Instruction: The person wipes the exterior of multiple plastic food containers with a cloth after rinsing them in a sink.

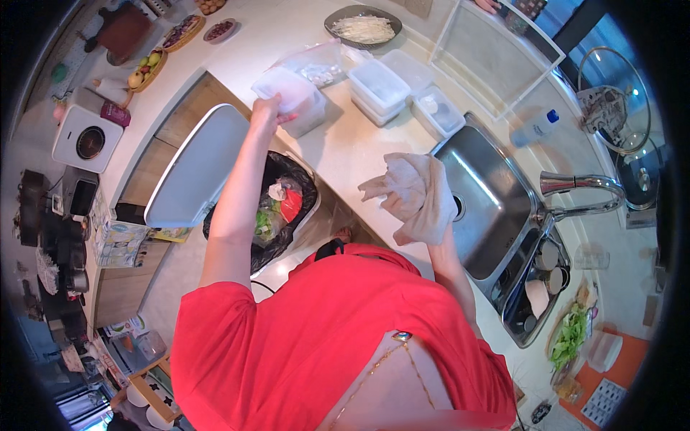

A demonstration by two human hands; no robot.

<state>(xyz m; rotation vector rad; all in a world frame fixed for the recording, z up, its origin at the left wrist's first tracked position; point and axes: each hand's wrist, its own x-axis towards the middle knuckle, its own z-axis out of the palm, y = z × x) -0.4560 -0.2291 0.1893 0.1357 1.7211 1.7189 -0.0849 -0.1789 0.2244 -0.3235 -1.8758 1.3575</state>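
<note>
My left hand [268,114] grips a translucent plastic container [307,121] near the counter's front edge, thumb on top and fingers along its side. A whitish lid or sheet [285,89] lies over that container. A crumpled beige cloth [418,196] hangs over my right hand [443,241], hiding most of its fingers, beside the sink. Between the hands, farther back, stand lidded plastic containers [379,86] in a stack. A smaller container [439,114] with something pale in it sits by the sink's corner. Clear plastic bags [318,62] lie behind the gripped container.
Below my left forearm stands a bin [307,215] lined with black plastic, its grey lid [194,161] raised. The steel sink [490,188] and curved faucet [585,188] are at right. A bowl [396,32] of enoki mushrooms stands behind. Another hand [488,5] shows by the window.
</note>
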